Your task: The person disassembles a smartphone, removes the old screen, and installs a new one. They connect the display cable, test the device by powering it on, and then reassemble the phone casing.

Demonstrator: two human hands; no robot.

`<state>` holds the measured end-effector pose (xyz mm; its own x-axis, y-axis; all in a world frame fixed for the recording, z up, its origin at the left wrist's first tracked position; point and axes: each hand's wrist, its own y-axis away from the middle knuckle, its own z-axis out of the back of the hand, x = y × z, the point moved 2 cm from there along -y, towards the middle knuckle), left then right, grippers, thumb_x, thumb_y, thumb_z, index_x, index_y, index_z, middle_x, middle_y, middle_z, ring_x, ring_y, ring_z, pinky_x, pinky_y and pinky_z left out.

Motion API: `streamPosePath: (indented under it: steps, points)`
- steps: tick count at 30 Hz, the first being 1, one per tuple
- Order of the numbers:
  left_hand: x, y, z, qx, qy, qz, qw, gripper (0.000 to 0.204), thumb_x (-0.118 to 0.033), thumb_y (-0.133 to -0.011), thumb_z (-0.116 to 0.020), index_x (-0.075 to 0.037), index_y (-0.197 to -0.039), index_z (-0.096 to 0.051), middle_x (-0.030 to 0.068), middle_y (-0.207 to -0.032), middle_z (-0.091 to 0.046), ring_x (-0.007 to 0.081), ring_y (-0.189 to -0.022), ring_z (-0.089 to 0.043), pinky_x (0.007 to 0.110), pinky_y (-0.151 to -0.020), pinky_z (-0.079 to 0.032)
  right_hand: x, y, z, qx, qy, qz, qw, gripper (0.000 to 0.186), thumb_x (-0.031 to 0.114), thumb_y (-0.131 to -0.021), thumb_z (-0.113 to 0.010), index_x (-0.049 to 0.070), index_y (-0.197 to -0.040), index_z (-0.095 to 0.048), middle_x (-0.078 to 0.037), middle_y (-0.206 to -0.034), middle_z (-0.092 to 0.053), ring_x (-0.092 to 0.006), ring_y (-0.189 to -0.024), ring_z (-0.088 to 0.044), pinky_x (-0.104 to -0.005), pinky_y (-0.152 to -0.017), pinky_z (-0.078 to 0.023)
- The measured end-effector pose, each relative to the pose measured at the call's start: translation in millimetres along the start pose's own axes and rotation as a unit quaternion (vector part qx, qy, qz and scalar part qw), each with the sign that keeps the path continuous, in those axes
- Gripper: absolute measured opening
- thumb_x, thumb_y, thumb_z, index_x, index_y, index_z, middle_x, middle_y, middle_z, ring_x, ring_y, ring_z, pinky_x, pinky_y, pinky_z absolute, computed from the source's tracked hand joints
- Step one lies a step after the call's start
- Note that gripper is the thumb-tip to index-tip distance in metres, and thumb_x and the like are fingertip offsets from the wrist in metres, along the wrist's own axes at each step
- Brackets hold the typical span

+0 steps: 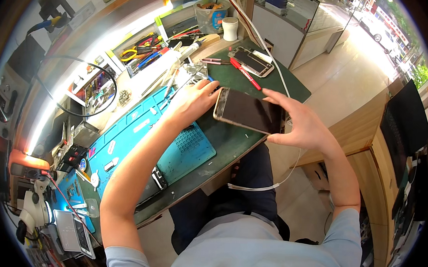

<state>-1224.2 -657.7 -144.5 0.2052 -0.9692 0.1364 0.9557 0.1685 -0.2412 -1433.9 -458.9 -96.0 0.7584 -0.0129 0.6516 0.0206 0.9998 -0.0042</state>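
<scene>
Clock readings taken from the phone, which sits over the near side of the green bench top, between the two hands. Close at 12, a red marker; just past it, a white-framed phone part, with the white cable running down beside it, behind the right hand and looping round to 6. Pink tweezers at 11; farther out that way, a white pot and a clear bucket. Yellow-handled pliers among crowded tools at 10. Blue mat at 8, partly covered by the left forearm; a black device pokes out beside that arm. Right hand at 3: thumb at the phone's near edge, fingers at the far edge, grasping it. Left hand at 9, fingers bent over clutter beside the phone; cannot tell whether they grip anything. Phone: dark glossy face up, slightly tilted, pale gold rim, finger reflections in the glass; a lighter, uneven strip across its 9 o'clock end, details too small to read.
</scene>
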Motion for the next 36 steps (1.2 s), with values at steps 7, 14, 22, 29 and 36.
streamPosePath:
  steps: [7,14,22,29,36]
  points:
    - [25.9,26.2,2.8,-0.119,0.16,0.135,0.971,0.037,-0.008,-0.094,-0.065,-0.011,-0.131,-0.063,0.0106,-0.126,-0.066,0.0341,-0.11,-0.065,0.04,-0.093,-0.054,10.0,-24.5,-27.7,0.048,0.086,0.137,0.986,0.094,0.022,-0.066,-0.084,0.013,-0.152,-0.046,-0.012,-0.138,-0.062,-0.0308,-0.121,-0.06,-0.0401,-0.099,-0.053]
    - [-26.3,70.9,50.3,-0.005,0.314,0.159,0.936,0.067,-0.022,-0.085,-0.08,-0.007,-0.144,-0.052,0.017,-0.137,-0.06,0.0336,-0.128,-0.057,0.044,-0.109,-0.046,-1.0,-33.9,-41.7,0.06,0.114,0.19,0.973,0.088,0.02,-0.07,-0.081,0.007,-0.15,-0.046,-0.014,-0.136,-0.061,-0.031,-0.124,-0.056,-0.0408,-0.098,-0.052]
    - [-47.2,66.1,29.1,0.036,0.283,0.092,0.954,0.087,-0.028,-0.081,-0.083,-0.004,-0.153,-0.04,0.0196,-0.145,-0.051,0.0382,-0.134,-0.048,0.045,-0.115,-0.038,-9.5,-31.5,-41.5,0.042,0.082,0.183,0.979,0.092,0.019,-0.069,-0.087,0.005,-0.15,-0.046,-0.016,-0.136,-0.057,-0.035,-0.127,-0.052,-0.0436,-0.109,-0.044]
    - [-49.8,60.1,29.0,0.028,0.25,0.064,0.966,0.078,-0.027,-0.079,-0.082,0.0,-0.144,-0.048,0.0195,-0.143,-0.052,0.0373,-0.131,-0.049,0.044,-0.112,-0.041,-8.0,-32.9,-42.5,0.03,0.12,0.222,0.967,0.079,0.019,-0.069,-0.086,0.005,-0.141,-0.056,-0.014,-0.131,-0.058,-0.0327,-0.122,-0.053,-0.0427,-0.108,-0.043]
    - [-53.0,56.0,30.2,0.03,0.229,0.061,0.971,0.078,-0.033,-0.078,-0.083,0.001,-0.14,-0.051,0.0185,-0.143,-0.053,0.0367,-0.13,-0.05,0.044,-0.111,-0.041,-11.6,-44.1,-37.1,0.049,0.124,0.256,0.957,0.06,0.024,-0.073,-0.08,0.004,-0.128,-0.066,-0.013,-0.125,-0.062,-0.0322,-0.118,-0.056,-0.0413,-0.105,-0.044]
